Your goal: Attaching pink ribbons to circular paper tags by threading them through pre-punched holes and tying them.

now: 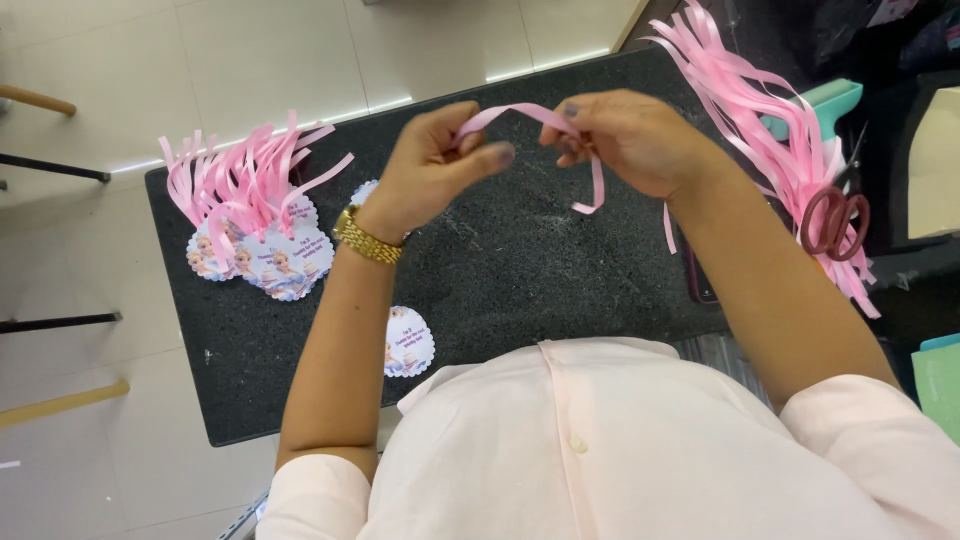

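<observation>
One thin pink satin ribbon strip (530, 115) is arched between the two hands, held up over the middle of the dark speckled stone surface (500, 260). The left hand (430, 165) pinches one end between thumb and fingers, closed tight on it; the right hand (625, 140) grips the other part with bunched fingers, and the loose tail hangs down just below it. Both wrists are raised and turned inward, forearms angled in from the near edge, with a gold link watch (367, 238) on the left wrist.

The ribbon looks slick and narrow, so I reckon it could slip from either pinch or twist if the pull goes uneven.

On the near part of the surface lies a single round scalloped paper tag with a cartoon picture (408, 342). To the far left sits a heap of similar tags already tied with pink ribbons (255, 215). To the right, a bundle of loose pink ribbon strips (770, 130) fans out, with maroon-handled scissors (835, 222) resting on it, beside a teal box (830, 100).
</observation>
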